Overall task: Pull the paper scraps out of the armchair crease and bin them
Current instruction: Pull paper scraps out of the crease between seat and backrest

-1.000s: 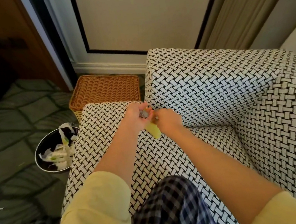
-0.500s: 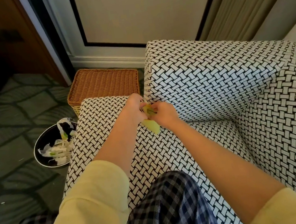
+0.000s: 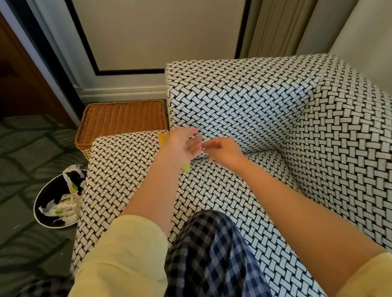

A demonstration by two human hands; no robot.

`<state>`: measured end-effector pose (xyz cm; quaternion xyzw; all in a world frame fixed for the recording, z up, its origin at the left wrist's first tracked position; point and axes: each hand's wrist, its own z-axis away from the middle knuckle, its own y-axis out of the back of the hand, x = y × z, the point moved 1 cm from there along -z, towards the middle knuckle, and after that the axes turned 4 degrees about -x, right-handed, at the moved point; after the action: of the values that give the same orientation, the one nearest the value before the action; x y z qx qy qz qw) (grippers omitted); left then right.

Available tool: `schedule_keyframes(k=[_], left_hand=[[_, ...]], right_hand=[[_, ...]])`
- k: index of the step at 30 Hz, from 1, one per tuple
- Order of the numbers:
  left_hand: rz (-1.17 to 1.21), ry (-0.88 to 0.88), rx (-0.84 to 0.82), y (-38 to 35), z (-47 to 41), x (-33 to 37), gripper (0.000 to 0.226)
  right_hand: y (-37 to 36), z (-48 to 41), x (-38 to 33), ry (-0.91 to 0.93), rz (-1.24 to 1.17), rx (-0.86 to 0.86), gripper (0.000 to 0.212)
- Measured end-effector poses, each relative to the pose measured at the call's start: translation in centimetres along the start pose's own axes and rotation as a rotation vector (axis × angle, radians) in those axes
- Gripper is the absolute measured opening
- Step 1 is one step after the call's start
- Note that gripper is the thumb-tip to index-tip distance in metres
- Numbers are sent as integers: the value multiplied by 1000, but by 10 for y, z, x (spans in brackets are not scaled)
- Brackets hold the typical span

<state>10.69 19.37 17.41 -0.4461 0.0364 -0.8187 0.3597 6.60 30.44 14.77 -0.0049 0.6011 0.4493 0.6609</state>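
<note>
I am at a black-and-white woven armchair (image 3: 246,101) with one knee on its seat. Both hands are at the crease (image 3: 260,151) between the seat and the back. My left hand (image 3: 181,149) holds a yellow paper scrap (image 3: 187,168); its ends stick out above and below the hand and the rest is hidden. My right hand (image 3: 224,151) hovers just right of it with loosely curled fingers, and I see nothing in them. A round black bin (image 3: 40,206) with white and green scraps stands on the floor left of the chair.
A wicker basket (image 3: 121,120) sits between the armchair's left arm and the wall. Dark patterned carpet (image 3: 6,173) covers the floor around the bin. Beige curtains (image 3: 295,5) hang behind the chair back.
The hands, pressed together over the yellow scrap a second ago, have come apart. The left hand keeps the scrap and the right has drawn slightly to the right.
</note>
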Motion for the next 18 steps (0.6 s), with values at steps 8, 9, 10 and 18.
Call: schedule_keyframes(k=[8,9,10,18], left_hand=[[-80,39,-143,-57,26,-63,19],[-95,51,-160,-63,27,-72,18],[-106,67,-173,-70,27,-83,17],[-243,174,-239,-124,31,-161,21]], right_hand=[[35,72,56,-91,-31,21,30],[37,80,65,-107,3,-6,32],[41,91,78,-121,65,-44,36],[75,149,182,-340,377,-34,59]])
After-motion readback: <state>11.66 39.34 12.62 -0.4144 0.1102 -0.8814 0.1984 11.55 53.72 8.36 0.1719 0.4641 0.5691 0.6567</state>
